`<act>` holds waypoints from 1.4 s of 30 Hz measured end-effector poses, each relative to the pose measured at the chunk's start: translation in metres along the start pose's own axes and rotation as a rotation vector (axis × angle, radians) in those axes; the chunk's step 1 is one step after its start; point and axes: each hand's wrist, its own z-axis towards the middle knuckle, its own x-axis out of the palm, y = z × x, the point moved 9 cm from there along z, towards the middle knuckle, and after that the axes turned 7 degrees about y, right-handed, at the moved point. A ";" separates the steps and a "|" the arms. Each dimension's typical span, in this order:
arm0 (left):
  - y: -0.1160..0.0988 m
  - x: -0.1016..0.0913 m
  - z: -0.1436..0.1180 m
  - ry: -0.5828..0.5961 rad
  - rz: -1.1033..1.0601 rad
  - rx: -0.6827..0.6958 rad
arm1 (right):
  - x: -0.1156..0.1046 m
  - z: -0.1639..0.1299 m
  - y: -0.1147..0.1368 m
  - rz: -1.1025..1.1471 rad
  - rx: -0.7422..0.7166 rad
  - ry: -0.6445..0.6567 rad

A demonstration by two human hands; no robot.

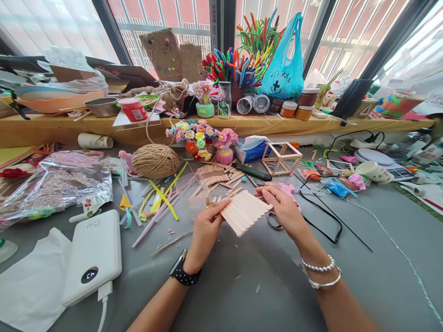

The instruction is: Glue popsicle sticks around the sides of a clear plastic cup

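Observation:
A panel of popsicle sticks (246,213), laid side by side with rounded ends toward me, is held up above the grey table (238,295). My left hand (206,230) is closed on its left edge, thumb on top. At its right edge, my right hand (285,207) pinches the panel with thumb and fingers. Behind the panel lies a heap of loose popsicle sticks (211,177). A pink glue gun (284,190) rests just beyond my right hand, and a scissors handle (274,221) shows beside it. The undersides of both grips are hidden.
An open stick frame (282,157) stands back right, near a green-handled tool (254,172). A ball of twine (156,160) sits back left. On the left lies a white power bank (93,256) with its cable. A black cord (334,230) curves across the right side.

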 end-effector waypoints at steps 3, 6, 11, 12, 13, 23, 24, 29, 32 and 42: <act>-0.003 -0.006 -0.001 -0.055 0.117 0.098 | 0.007 -0.002 -0.014 0.067 0.166 0.082; -0.005 -0.005 -0.003 -0.046 0.182 0.162 | 0.017 -0.003 -0.014 0.003 0.168 0.184; 0.005 0.004 -0.006 0.017 -0.078 0.012 | 0.012 0.001 -0.009 -0.083 0.068 0.078; 0.008 0.007 -0.007 0.043 -0.186 -0.048 | 0.011 0.001 -0.009 -0.081 0.057 0.049; 0.010 0.013 -0.009 0.084 -0.298 -0.101 | 0.010 0.002 -0.010 -0.076 0.046 0.022; 0.022 0.030 -0.017 0.166 -0.582 -0.394 | 0.034 -0.006 0.004 -0.009 -0.066 0.060; 0.023 0.029 -0.017 0.141 -0.560 -0.403 | 0.040 -0.007 0.007 -0.027 -0.081 0.095; 0.020 0.031 -0.020 0.148 -0.507 -0.399 | 0.048 -0.014 0.023 -0.211 -0.228 0.105; 0.020 0.031 -0.021 0.157 -0.471 -0.420 | 0.048 -0.015 0.022 -0.235 -0.238 0.108; 0.018 0.024 -0.022 0.096 -0.438 -0.426 | 0.056 -0.016 0.026 -0.286 -0.315 0.153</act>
